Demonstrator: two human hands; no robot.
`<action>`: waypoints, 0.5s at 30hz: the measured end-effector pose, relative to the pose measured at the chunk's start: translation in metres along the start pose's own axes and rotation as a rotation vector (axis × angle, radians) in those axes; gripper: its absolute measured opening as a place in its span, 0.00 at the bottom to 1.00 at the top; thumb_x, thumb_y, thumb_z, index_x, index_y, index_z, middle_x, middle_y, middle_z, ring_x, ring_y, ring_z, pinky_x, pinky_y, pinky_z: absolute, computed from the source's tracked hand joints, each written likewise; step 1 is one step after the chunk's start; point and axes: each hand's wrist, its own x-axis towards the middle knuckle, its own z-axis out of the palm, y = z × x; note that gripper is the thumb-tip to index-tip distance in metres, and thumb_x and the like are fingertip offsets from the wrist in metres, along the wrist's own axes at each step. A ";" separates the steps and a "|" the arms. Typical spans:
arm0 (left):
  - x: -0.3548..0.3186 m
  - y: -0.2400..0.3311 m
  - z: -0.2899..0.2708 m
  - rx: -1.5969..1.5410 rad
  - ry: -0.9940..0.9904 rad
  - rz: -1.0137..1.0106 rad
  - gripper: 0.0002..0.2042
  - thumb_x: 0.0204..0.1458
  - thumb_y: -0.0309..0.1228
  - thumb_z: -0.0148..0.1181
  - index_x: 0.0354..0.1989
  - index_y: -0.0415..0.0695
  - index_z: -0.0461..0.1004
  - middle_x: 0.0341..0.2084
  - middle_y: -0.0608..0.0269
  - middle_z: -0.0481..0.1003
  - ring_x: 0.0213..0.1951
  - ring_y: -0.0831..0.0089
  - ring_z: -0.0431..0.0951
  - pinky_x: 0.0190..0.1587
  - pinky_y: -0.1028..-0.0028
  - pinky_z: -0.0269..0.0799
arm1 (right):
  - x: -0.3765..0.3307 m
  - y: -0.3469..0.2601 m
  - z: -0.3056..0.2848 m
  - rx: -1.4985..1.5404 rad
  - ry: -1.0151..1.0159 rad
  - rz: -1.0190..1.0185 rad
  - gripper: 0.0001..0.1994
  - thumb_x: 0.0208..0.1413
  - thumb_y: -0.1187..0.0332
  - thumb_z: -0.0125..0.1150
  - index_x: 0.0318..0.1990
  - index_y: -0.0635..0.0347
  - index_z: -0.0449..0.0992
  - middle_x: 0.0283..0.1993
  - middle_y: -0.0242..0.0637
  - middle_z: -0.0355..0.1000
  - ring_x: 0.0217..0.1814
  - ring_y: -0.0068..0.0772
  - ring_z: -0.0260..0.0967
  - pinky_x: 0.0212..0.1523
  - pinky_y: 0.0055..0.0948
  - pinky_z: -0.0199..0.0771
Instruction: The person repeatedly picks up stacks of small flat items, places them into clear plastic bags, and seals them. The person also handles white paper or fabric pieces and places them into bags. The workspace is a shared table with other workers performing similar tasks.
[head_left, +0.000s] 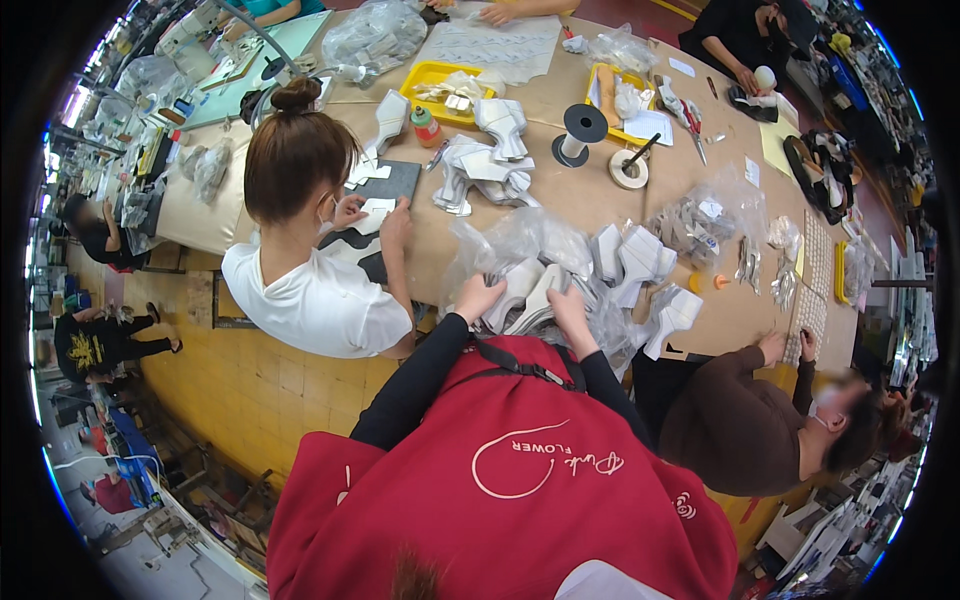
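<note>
At the table's near edge, my left hand is closed on the left side of a stack of white cut shoe pieces. My right hand grips another stack of the same pieces from the right, its fingers partly hidden. Both stacks sit in a crumpled clear plastic bag, spread open around my hands. Just right of it lie more white pieces, and one bundle rests close to my right hand.
A co-worker in white works close on my left at a dark board; another in brown sits on my right. Beyond the bag are piled pieces, a black spool, a tape roll, scissors and a yellow tray.
</note>
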 end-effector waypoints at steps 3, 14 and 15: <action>-0.001 -0.005 -0.004 -0.028 0.019 0.003 0.31 0.46 0.50 0.61 0.49 0.33 0.72 0.44 0.37 0.75 0.49 0.47 0.75 0.53 0.60 0.68 | -0.020 -0.005 -0.023 0.443 0.081 0.004 0.23 0.47 0.67 0.55 0.51 0.73 0.70 0.41 0.50 0.75 0.44 0.45 0.74 0.47 0.36 0.70; -0.084 0.116 -0.070 -0.732 -0.913 0.343 0.43 0.47 0.48 0.66 0.67 0.37 0.54 0.61 0.52 0.63 0.58 0.69 0.66 0.59 0.71 0.61 | -0.100 -0.089 -0.109 1.478 -0.473 -0.188 0.21 0.39 0.75 0.52 0.46 0.63 0.70 0.52 0.42 0.67 0.54 0.38 0.66 0.57 0.39 0.65; -0.091 0.128 -0.080 -0.693 -0.984 0.358 0.45 0.47 0.47 0.67 0.69 0.38 0.51 0.60 0.54 0.63 0.57 0.71 0.67 0.58 0.71 0.61 | -0.102 -0.098 -0.109 1.451 -0.557 -0.287 0.21 0.38 0.73 0.54 0.45 0.63 0.70 0.54 0.43 0.67 0.56 0.38 0.65 0.59 0.38 0.64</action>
